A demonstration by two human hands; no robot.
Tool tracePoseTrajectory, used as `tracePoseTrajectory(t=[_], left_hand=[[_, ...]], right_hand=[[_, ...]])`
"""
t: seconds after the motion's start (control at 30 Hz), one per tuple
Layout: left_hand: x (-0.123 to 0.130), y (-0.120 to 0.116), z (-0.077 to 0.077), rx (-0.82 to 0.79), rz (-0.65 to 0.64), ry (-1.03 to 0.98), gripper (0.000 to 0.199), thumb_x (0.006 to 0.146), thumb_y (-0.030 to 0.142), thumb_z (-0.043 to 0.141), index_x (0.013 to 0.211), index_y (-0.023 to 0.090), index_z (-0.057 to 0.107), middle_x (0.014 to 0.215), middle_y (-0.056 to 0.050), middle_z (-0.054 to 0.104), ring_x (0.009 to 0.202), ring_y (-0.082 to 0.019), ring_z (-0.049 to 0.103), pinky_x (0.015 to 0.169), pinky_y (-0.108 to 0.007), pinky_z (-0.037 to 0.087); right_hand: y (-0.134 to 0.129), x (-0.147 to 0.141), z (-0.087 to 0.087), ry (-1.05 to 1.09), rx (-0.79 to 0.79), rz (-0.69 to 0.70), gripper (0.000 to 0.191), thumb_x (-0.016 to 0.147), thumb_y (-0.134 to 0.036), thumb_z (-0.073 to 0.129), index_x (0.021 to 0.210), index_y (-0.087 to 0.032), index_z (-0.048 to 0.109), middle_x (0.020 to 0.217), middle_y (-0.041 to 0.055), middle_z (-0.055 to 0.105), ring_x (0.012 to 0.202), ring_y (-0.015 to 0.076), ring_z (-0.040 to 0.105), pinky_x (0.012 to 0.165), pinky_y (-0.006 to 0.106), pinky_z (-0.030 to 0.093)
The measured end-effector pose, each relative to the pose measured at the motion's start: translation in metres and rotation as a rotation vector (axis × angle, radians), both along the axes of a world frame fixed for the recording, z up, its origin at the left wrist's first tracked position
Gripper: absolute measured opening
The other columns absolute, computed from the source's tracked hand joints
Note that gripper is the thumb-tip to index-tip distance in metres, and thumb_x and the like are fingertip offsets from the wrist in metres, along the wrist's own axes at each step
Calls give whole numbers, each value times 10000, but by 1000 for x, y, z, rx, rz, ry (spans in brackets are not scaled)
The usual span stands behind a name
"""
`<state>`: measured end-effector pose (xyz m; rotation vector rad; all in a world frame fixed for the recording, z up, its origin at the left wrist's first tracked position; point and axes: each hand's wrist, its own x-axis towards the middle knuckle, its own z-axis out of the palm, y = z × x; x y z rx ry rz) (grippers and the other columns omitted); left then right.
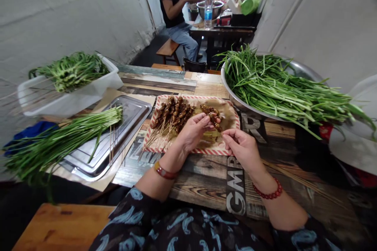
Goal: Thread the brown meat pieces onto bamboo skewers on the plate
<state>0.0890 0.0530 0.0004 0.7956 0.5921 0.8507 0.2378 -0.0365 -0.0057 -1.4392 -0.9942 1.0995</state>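
Fingers and thumb of my left hand point(196, 129) are pinched together over the tray, at a few dark, sauce-coated meat pieces point(210, 110); what sits between the fingertips is partly hidden. Close by on the right, my right hand point(240, 143) is also closed in a pinch, low over the tray's front edge. Anything thin in that pinch is too small to make out. Both hands work above a red-and-white striped tray point(235, 119). On its left half lies a pile of skewered meat point(175, 111), bare stick ends pointing toward me.
On the left, a white tub point(97, 86) holds skewered greens; chives point(79, 129) lie across a metal tray point(138, 106). To the right are a big metal bowl point(306, 70) of chives and loose bamboo skewers point(303, 180). Another person point(173, 4) sits at a table behind.
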Motion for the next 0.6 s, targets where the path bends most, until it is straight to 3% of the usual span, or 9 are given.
tracePoseTrajectory(t=[0.13, 0.27, 0.43, 0.6], left_hand=[[-3, 3, 2, -20, 38, -14, 330, 682, 382, 824, 860, 122, 726, 850, -84, 729, 795, -139, 647, 753, -247, 467], [-7, 6, 4, -39, 139, -38, 341, 681, 381, 825, 890, 133, 721, 881, -69, 723, 797, -130, 642, 741, -243, 474], [-4, 4, 0, -42, 65, -33, 409, 666, 352, 840, 995, 149, 709, 869, -60, 716, 734, -115, 631, 734, -254, 476], [-1, 1, -3, -9, 36, 14, 308, 641, 326, 853, 835, 128, 717, 836, -67, 720, 742, -132, 645, 733, -258, 480]], right_hand=[[-1, -1, -3, -24, -1, -10, 373, 757, -530, 690, 879, -179, 659, 550, -29, 582, 436, 106, 512, 400, 219, 424], [-2, 1, -5, -182, 65, -8, 291, 788, -474, 672, 866, -194, 681, 681, 21, 665, 541, 144, 612, 489, 250, 480], [-2, 3, -4, -357, 150, -68, 198, 825, -392, 629, 808, -204, 692, 699, 21, 677, 565, 143, 608, 567, 268, 488], [-1, 2, -3, -356, 152, -54, 179, 828, -365, 615, 812, -202, 687, 699, 18, 673, 578, 139, 593, 570, 262, 473]])
